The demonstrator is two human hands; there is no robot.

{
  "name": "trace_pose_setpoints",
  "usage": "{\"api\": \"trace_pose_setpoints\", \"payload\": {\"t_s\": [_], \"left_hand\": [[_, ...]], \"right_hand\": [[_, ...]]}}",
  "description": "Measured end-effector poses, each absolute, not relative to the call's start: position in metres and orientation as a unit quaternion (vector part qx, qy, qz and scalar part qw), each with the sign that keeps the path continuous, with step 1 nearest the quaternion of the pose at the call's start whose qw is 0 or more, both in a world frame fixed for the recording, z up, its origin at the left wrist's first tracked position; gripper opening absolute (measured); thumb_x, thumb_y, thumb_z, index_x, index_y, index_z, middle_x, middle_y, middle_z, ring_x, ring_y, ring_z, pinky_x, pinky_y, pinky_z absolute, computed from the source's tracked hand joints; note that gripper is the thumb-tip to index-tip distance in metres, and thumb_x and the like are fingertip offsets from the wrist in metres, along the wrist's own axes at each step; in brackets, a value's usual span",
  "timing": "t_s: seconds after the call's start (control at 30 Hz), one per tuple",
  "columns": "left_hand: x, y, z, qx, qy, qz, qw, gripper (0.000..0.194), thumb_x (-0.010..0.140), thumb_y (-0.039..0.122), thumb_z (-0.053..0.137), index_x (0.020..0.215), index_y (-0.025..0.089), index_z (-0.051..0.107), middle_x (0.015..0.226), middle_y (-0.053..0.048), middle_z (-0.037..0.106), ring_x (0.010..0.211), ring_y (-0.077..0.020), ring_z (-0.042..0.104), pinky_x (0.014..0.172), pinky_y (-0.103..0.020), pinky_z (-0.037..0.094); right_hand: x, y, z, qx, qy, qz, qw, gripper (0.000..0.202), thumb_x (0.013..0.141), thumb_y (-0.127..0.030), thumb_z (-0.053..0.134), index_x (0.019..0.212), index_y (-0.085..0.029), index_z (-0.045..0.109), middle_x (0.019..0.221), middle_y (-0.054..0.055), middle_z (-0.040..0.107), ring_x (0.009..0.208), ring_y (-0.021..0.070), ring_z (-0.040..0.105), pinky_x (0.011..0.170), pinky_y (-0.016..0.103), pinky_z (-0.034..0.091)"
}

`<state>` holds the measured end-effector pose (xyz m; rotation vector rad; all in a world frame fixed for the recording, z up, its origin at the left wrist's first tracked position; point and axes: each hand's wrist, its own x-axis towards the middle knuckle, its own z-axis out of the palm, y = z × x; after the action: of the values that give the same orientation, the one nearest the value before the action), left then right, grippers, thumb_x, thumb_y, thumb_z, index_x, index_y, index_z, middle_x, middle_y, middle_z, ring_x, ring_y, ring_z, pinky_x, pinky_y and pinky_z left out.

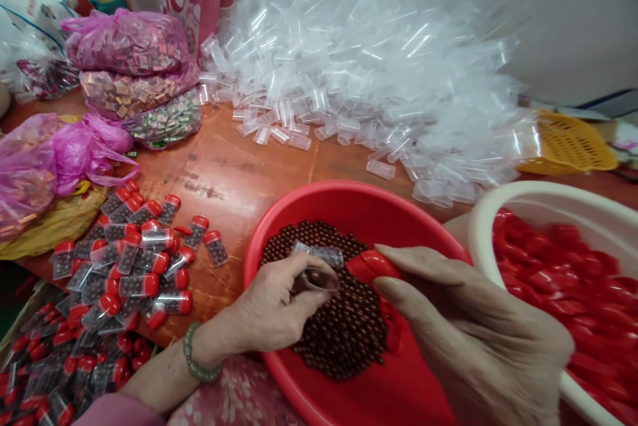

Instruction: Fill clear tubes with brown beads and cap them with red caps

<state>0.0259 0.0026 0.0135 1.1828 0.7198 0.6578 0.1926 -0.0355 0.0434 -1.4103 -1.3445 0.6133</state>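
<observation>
Right hand (478, 323) tight on one red cap (371, 268), left hand (276, 305) around at least one tube (318, 279), over one basin (399, 213).

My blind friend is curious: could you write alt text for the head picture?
A left hand holds a clear tube and a right hand a red cap above a red basin of brown balls. Filled, red-capped tubes lie left, clear tubes are heaped behind, and a white tub of red pieces stands right.

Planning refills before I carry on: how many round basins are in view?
2: the red basin at bottom centre, holding brown beads, and the white basin at right, holding red caps. Others could be hidden.
</observation>
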Motion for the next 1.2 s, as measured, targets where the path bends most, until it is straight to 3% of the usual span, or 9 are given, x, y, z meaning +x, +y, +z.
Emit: {"api": "trace_pose_setpoints", "payload": {"t_s": [0.3, 0.47, 0.63, 0.87, 0.93, 1.1, 1.2], "left_hand": [[0.028, 0.003, 0.011, 0.515, 0.310, 0.296, 0.743, 0.013, 0.084, 0.019, 0.058, 0.096, 0.015, 0.060, 0.089, -0.003, 0.061, 0.083, -0.0134, 0.056, 0.079, -0.026, 0.044], [0.029, 0.002, 0.006, 0.530, 0.298, 0.282, 0.743, 0.016, 0.086, 0.022, 0.058, 0.099, 0.014, 0.062, 0.086, -0.002, 0.059, 0.079, -0.0124, 0.053, 0.076, -0.025, 0.043], [0.027, 0.004, 0.004, 0.557, 0.290, 0.288, 0.723, 0.017, 0.087, 0.023, 0.058, 0.100, 0.013, 0.064, 0.086, -0.002, 0.059, 0.080, -0.0127, 0.053, 0.077, -0.025, 0.043], [0.028, 0.004, 0.011, 0.497, 0.325, 0.290, 0.751, 0.012, 0.085, 0.020, 0.059, 0.095, 0.014, 0.061, 0.087, -0.004, 0.063, 0.080, -0.0128, 0.058, 0.078, -0.026, 0.045], [0.029, 0.005, 0.011, 0.490, 0.317, 0.298, 0.756, 0.010, 0.084, 0.020, 0.060, 0.092, 0.015, 0.061, 0.088, -0.004, 0.063, 0.082, -0.0128, 0.058, 0.081, -0.026, 0.045], [0.029, 0.005, 0.005, 0.509, 0.295, 0.299, 0.751, 0.016, 0.086, 0.021, 0.059, 0.100, 0.014, 0.061, 0.093, -0.004, 0.064, 0.088, -0.0142, 0.058, 0.087, -0.028, 0.045], [0.029, 0.004, 0.003, 0.515, 0.269, 0.310, 0.752, 0.021, 0.087, 0.022, 0.059, 0.107, 0.014, 0.061, 0.102, -0.006, 0.065, 0.096, -0.0160, 0.058, 0.093, -0.029, 0.043]], "right_hand": [[0.191, -0.038, 0.043, -0.583, -0.569, 0.251, 0.522, 0.028, 0.081, -0.013, 0.069, 0.102, -0.032, 0.072, 0.094, 0.000, 0.074, 0.083, 0.0204, 0.069, 0.080, 0.039, 0.060], [0.192, -0.035, 0.041, -0.531, -0.636, 0.263, 0.494, 0.036, 0.081, -0.009, 0.067, 0.106, -0.034, 0.070, 0.092, 0.000, 0.073, 0.081, 0.0198, 0.070, 0.072, 0.035, 0.061], [0.196, -0.027, 0.045, -0.468, -0.737, 0.235, 0.427, 0.044, 0.079, -0.004, 0.065, 0.113, -0.032, 0.067, 0.090, 0.001, 0.072, 0.077, 0.0176, 0.068, 0.063, 0.029, 0.057], [0.232, -0.030, 0.053, -0.520, -0.807, 0.043, 0.276, 0.028, 0.087, -0.018, 0.060, 0.112, -0.030, 0.067, 0.089, 0.004, 0.072, 0.073, 0.0208, 0.066, 0.067, 0.036, 0.053], [0.234, -0.035, 0.050, -0.540, -0.789, 0.059, 0.286, 0.028, 0.086, -0.017, 0.061, 0.111, -0.030, 0.066, 0.092, 0.004, 0.072, 0.076, 0.0202, 0.067, 0.070, 0.034, 0.054], [0.207, -0.039, 0.042, -0.545, -0.702, 0.196, 0.414, 0.036, 0.084, -0.009, 0.063, 0.111, -0.032, 0.065, 0.096, -0.001, 0.070, 0.083, 0.0167, 0.066, 0.073, 0.030, 0.056], [0.193, -0.034, 0.040, -0.514, -0.709, 0.237, 0.421, 0.038, 0.082, -0.006, 0.064, 0.111, -0.031, 0.065, 0.095, -0.001, 0.070, 0.084, 0.0167, 0.066, 0.072, 0.030, 0.056]]}}
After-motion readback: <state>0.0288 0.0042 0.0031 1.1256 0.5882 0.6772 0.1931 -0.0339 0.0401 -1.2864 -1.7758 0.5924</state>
